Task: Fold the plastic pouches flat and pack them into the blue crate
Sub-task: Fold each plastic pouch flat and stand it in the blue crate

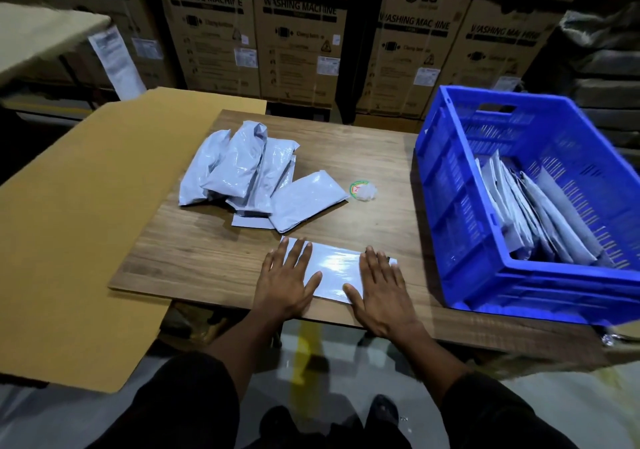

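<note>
head view: two hands [332,284] press one flat pouch [337,268].

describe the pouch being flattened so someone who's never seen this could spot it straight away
Start at the wooden table left of the blue crate. At its near edge lies one flat pouch, pressed under the left hand and right hand. Unlike the puffy pile of pouches behind it, it is smooth and flat.
</note>
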`<state>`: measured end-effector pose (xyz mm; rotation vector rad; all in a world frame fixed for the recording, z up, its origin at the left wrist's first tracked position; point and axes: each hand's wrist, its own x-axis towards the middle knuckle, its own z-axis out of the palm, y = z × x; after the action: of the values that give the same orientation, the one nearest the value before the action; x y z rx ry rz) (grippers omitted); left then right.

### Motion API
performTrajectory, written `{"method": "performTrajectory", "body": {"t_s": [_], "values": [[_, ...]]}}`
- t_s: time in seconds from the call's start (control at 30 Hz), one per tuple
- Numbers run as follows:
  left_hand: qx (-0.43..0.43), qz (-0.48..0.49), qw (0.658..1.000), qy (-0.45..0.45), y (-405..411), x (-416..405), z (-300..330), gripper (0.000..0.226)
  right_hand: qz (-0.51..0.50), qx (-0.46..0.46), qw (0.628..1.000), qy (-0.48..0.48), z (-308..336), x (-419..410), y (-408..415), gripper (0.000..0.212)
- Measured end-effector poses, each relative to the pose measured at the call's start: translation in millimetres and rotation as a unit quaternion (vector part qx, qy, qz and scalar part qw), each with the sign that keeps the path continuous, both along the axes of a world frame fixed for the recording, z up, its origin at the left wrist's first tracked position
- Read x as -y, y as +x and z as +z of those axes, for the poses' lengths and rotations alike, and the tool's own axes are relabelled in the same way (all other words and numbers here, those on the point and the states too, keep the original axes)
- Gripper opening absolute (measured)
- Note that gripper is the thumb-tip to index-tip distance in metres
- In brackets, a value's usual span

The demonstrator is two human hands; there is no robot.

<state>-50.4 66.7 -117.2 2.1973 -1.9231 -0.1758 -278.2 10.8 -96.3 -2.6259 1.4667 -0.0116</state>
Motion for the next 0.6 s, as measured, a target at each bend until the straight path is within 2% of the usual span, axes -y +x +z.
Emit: {"method": "performTrajectory", "body": {"t_s": [0.13, 0.23, 0.3, 0.37, 0.43, 0.5, 0.6], "values": [[-0.008, 0.009, 1.0, 0.013, 2, -2, 2, 0.091, -0.008, -0.021, 1.0, 0.018, 5, 3, -20, 0.095], [-0.059, 0.024, 0.998, 0.007, 5, 0, 9, 0.095, -0.022, -0.023, 0.999, 0.044, 15, 6, -16, 0.093], [-0.081, 0.005, 0.994, -0.079, 2, 1, 15, 0.081, -0.011, -0.024, 1.0, -0.001, 20, 3, -4, 0.081], [-0.111, -0.042, 0.983, -0.138, -7, 5, 14, 0.065, 0.046, -0.038, 0.998, -0.026, 23, 0, 15, 0.066], [-0.145, -0.056, 0.977, -0.148, -19, 12, 10, 0.057, 0.106, -0.036, 0.994, -0.006, 23, -5, 37, 0.062], [-0.148, -0.061, 0.979, -0.126, -23, 15, 5, 0.058, 0.135, -0.029, 0.99, 0.021, 23, -7, 53, 0.072], [-0.074, -0.064, 0.988, -0.118, -15, 8, -3, 0.057, 0.115, -0.022, 0.993, 0.024, 19, -5, 54, 0.075]]}}
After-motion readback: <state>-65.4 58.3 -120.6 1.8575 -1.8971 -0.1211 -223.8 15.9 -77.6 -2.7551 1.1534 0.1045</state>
